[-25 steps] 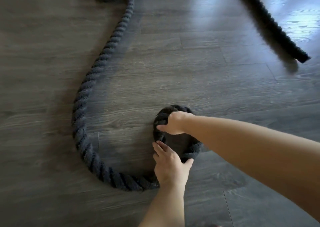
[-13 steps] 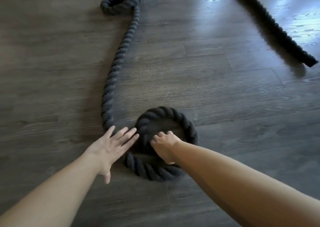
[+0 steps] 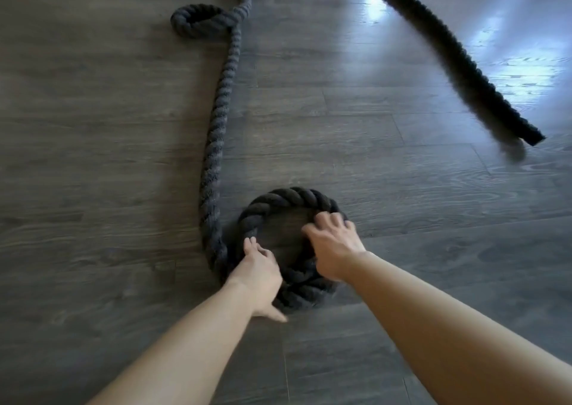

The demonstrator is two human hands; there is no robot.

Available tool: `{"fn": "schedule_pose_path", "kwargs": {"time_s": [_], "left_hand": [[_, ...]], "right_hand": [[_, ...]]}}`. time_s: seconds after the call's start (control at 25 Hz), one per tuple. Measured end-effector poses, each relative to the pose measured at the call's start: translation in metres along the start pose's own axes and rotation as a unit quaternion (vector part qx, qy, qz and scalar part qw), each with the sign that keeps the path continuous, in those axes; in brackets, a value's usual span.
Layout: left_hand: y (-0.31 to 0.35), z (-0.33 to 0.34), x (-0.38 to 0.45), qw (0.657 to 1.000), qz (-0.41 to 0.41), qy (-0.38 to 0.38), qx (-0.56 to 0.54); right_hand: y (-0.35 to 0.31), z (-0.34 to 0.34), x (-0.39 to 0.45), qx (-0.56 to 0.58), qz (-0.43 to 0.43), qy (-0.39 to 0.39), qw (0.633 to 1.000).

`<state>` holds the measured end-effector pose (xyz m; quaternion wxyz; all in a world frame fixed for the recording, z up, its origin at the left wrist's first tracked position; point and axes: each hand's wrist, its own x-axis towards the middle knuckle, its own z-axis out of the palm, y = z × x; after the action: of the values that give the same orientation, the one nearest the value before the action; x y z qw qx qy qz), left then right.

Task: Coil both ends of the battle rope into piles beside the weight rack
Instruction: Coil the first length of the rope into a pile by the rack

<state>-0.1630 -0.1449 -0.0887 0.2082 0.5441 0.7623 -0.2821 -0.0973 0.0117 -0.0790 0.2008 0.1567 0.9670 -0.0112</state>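
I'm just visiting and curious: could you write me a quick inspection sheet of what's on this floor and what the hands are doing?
Surface: dark wood-look plank floor, with bright glare at upper right.
Job's things: small coil of thick dark battle rope started; its tail runs away to a small loop farther off. The other rope end lies loose, uncoiled, at right.
Clutter: nothing seen.
Hands: left hand rests on the coil's near-left side; right hand presses on its right side. Whether either grips the rope I cannot tell.
Cables: nothing seen.
Surroundings: no weight rack in view.
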Motion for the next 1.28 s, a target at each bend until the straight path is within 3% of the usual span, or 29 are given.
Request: {"fn": "schedule_pose_path", "kwargs": {"time_s": [0.04,0.08,0.12,0.16,0.28,0.44,0.64,0.84,0.96,1.12,1.28], "left_hand": [[0.012,-0.018,0.009,0.999,-0.026,-0.019,-0.026],[0.023,-0.036,0.021,0.997,-0.047,-0.034,-0.056],[0.031,-0.054,0.033,0.992,-0.067,-0.047,-0.094],[0.036,-0.066,0.045,0.986,-0.084,-0.054,-0.135],[0.026,-0.073,0.067,0.982,-0.072,-0.040,-0.169],[-0.029,-0.052,0.048,0.985,0.044,-0.059,-0.154],[-0.094,-0.041,0.013,0.978,0.112,-0.165,0.057],[-0.135,-0.047,0.038,0.986,0.084,-0.087,0.113],[-0.147,-0.045,0.068,0.982,0.108,-0.101,0.117],[-0.156,-0.031,0.081,0.983,0.140,-0.058,0.103],[-0.148,-0.030,0.085,0.998,0.045,-0.046,0.009]], "right_hand": [[0.010,-0.002,0.006,0.099,0.147,0.010,0.984],[0.018,-0.004,0.014,0.190,0.279,-0.009,0.941],[0.024,-0.002,0.022,0.260,0.363,-0.055,0.893],[0.027,0.002,0.032,0.304,0.384,-0.108,0.865],[0.030,0.009,0.057,0.263,0.328,-0.205,0.884],[0.036,-0.004,0.076,0.257,0.310,-0.240,0.883],[0.026,-0.020,0.068,0.279,0.312,-0.211,0.883],[0.027,-0.025,0.085,0.226,0.278,-0.202,0.912],[0.037,-0.027,0.108,0.195,0.244,-0.188,0.931],[0.039,-0.034,0.131,0.218,0.241,-0.125,0.938],[0.000,-0.037,0.138,0.286,0.333,-0.064,0.896]]}}
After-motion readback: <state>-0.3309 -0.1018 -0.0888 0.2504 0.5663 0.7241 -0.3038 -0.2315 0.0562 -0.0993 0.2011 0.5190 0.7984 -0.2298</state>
